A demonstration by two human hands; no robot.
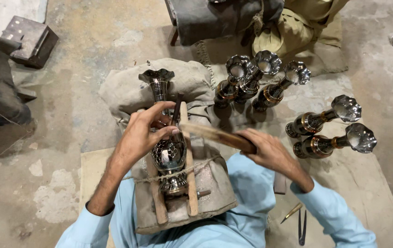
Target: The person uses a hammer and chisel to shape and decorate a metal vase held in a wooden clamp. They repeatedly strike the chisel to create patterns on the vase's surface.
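A shiny metal vase (165, 138) with a flared mouth lies between two wooden bars (190, 183) tied with cord on a sack-covered block (215, 183) in my lap. My left hand (143, 131) rests on the vase's neck and pinches a thin dark chisel (176, 108) against its round belly. My right hand (265, 149) grips a wooden mallet (215, 135) whose far end sits by the chisel's top.
Three finished vases (251, 78) stand behind the block and two more (327, 133) lie at the right on a cloth. Small tools (297, 218) lie by my right forearm. A dark metal block (31, 41) sits far left on the concrete floor. Another person's clothing (293, 23) is at the top.
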